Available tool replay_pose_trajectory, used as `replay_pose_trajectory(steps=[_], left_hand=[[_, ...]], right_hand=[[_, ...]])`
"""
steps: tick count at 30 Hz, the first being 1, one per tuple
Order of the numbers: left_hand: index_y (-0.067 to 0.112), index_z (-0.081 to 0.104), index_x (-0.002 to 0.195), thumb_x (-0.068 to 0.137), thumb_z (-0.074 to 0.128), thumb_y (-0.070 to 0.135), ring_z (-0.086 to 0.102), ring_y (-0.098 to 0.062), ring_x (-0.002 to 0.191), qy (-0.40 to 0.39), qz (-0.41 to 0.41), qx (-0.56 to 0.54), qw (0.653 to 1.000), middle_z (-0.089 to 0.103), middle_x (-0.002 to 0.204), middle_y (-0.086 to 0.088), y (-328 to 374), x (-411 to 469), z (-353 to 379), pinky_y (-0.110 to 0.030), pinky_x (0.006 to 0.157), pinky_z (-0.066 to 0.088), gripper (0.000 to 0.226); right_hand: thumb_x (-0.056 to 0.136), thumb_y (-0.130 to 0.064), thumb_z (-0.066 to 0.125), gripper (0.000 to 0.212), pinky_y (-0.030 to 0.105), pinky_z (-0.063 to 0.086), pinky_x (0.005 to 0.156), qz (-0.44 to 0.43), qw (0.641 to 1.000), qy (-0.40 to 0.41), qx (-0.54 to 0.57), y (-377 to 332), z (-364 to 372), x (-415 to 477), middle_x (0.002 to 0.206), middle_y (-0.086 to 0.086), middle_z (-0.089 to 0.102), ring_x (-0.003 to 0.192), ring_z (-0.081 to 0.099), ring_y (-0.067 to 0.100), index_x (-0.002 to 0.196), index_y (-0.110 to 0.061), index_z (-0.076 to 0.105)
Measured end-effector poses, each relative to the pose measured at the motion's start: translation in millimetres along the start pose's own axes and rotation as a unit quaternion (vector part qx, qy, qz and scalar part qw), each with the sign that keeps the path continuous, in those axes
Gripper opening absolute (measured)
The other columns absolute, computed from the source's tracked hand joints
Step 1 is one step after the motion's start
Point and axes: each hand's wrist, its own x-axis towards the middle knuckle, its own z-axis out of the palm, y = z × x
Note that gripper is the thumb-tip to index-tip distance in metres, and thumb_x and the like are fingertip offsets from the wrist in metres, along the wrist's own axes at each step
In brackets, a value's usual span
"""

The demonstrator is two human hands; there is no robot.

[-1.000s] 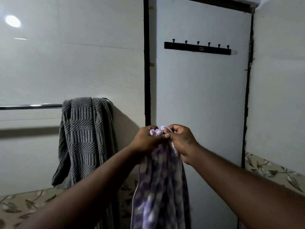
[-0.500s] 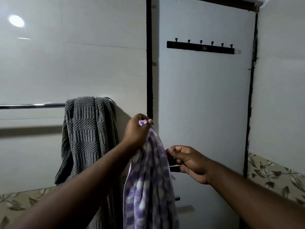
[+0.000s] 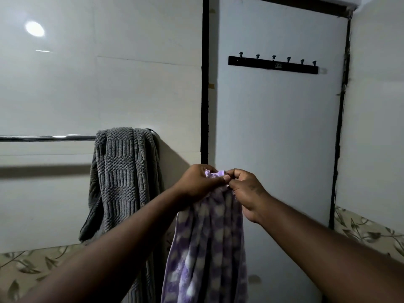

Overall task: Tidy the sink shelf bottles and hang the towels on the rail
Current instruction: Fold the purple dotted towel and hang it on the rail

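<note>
A purple and white checked towel [image 3: 207, 248] hangs down in front of me, bunched at its top edge. My left hand [image 3: 196, 184] grips that top edge and my right hand [image 3: 247, 191] pinches it right beside the left. A grey textured towel [image 3: 122, 178] is draped over the right end of the chrome rail [image 3: 48, 138] on the left wall. The rail's left part is bare. No bottles or sink shelf are in view.
A pale door [image 3: 277, 149] with a dark frame stands straight ahead. A black hook rack [image 3: 273, 64] with several pegs is fixed high on the door. Leaf-patterned tiles [image 3: 367, 232] run along the lower walls.
My right hand came back up from lower down and took hold of the towel's top edge beside my left hand. My left hand dropped slightly and moved right.
</note>
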Motion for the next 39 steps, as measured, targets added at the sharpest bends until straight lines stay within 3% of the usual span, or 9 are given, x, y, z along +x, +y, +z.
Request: replay_pose_trajectory(steps=[3, 6, 11, 18, 24, 29, 32, 37, 39], left_hand=[[0.017, 0.057, 0.063, 0.089, 0.078, 0.026, 0.04, -0.004, 0.047, 0.004, -0.009, 0.008, 1.0, 0.049, 0.052, 0.01, 5.0, 1.4, -5.1, -0.016, 0.047, 0.034, 0.034], [0.012, 0.062, 0.073, 0.094, 0.068, 0.018, 0.047, -0.01, 0.061, 0.053, -0.009, -0.003, 0.999, 0.054, 0.064, 0.003, 7.9, 2.5, -6.1, -0.024, 0.059, 0.039, 0.023], [0.014, 0.059, 0.068, 0.092, 0.071, 0.022, 0.049, -0.013, 0.057, 0.206, -0.02, -0.086, 0.975, 0.056, 0.059, 0.0, -0.6, 10.6, -20.6, -0.026, 0.059, 0.041, 0.028], [0.016, 0.063, 0.074, 0.071, 0.093, 0.023, 0.051, -0.011, 0.065, -0.014, -0.018, -0.092, 0.996, 0.058, 0.068, 0.002, -6.4, -2.7, -3.2, -0.024, 0.061, 0.043, 0.031], [0.017, 0.055, 0.067, 0.08, 0.075, 0.001, 0.046, -0.004, 0.052, 0.107, 0.011, -0.095, 0.99, 0.053, 0.054, 0.012, -3.7, 0.4, 10.2, -0.018, 0.05, 0.04, 0.029], [0.02, 0.053, 0.066, 0.077, 0.069, 0.003, 0.045, -0.003, 0.047, 0.193, 0.01, -0.067, 0.979, 0.051, 0.05, 0.015, -7.3, 4.7, -4.7, -0.021, 0.048, 0.04, 0.026], [0.019, 0.054, 0.078, 0.08, 0.076, 0.017, 0.047, -0.005, 0.049, 0.222, -0.004, -0.048, 0.974, 0.056, 0.057, 0.011, -9.8, 6.3, -9.2, -0.024, 0.051, 0.042, 0.022], [0.026, 0.071, 0.106, 0.069, 0.091, 0.043, 0.066, -0.005, 0.078, 0.051, 0.01, 0.047, 0.998, 0.074, 0.093, 0.007, -7.5, 0.9, -9.7, -0.021, 0.075, 0.053, 0.045], [0.024, 0.076, 0.099, 0.069, 0.092, 0.039, 0.064, -0.003, 0.075, -0.014, 0.024, 0.069, 0.997, 0.075, 0.088, 0.012, -6.5, -1.0, -3.6, -0.021, 0.074, 0.052, 0.037]], right_hand=[[0.09, -0.026, 0.076, 0.03, 0.053, 0.052, 0.103, -0.013, 0.999, 0.014, 0.028, -1.4, -6.6, 3.0, 0.113, 0.02, 0.075, 0.111, 0.07, 0.035, 0.098, -0.003, 0.06], [0.092, -0.026, 0.072, 0.018, 0.041, 0.06, 0.082, 0.006, 0.996, -0.06, 0.058, 1.5, -13.8, -0.4, 0.1, 0.012, 0.076, 0.085, 0.071, 0.021, 0.097, -0.012, 0.061], [0.097, -0.021, 0.067, 0.014, 0.029, 0.059, 0.066, 0.035, 0.991, -0.081, -0.102, 31.4, -21.7, -17.4, 0.088, 0.007, 0.078, 0.072, 0.07, 0.015, 0.098, -0.007, 0.07], [0.099, -0.017, 0.064, 0.012, 0.021, 0.054, 0.05, 0.008, 0.999, 0.006, 0.036, 2.3, -8.6, -6.9, 0.074, 0.006, 0.075, 0.056, 0.068, 0.011, 0.089, -0.01, 0.068], [0.091, -0.019, 0.075, 0.023, 0.035, 0.06, 0.075, -0.041, 0.998, 0.015, 0.042, -14.2, -3.8, -2.9, 0.094, 0.015, 0.076, 0.079, 0.071, 0.02, 0.103, -0.003, 0.063], [0.091, -0.017, 0.073, 0.008, 0.043, 0.061, 0.078, -0.016, 0.989, -0.018, -0.144, 21.9, -10.3, -16.9, 0.095, 0.012, 0.077, 0.082, 0.07, 0.021, 0.096, -0.012, 0.07], [0.091, -0.028, 0.074, 0.014, 0.037, 0.059, 0.071, -0.003, 0.992, 0.011, -0.129, 33.5, -16.8, -20.7, 0.088, 0.009, 0.078, 0.077, 0.069, 0.019, 0.089, -0.014, 0.073], [0.089, -0.015, 0.076, 0.014, 0.031, 0.054, 0.067, -0.064, 0.993, 0.077, -0.064, 13.4, -13.2, -10.0, 0.079, 0.01, 0.073, 0.073, 0.064, 0.019, 0.087, -0.001, 0.072], [0.086, -0.01, 0.078, 0.012, 0.033, 0.057, 0.067, -0.09, 0.992, 0.071, -0.055, 0.0, -10.2, -4.1, 0.077, 0.009, 0.072, 0.069, 0.066, 0.018, 0.087, -0.001, 0.071]])
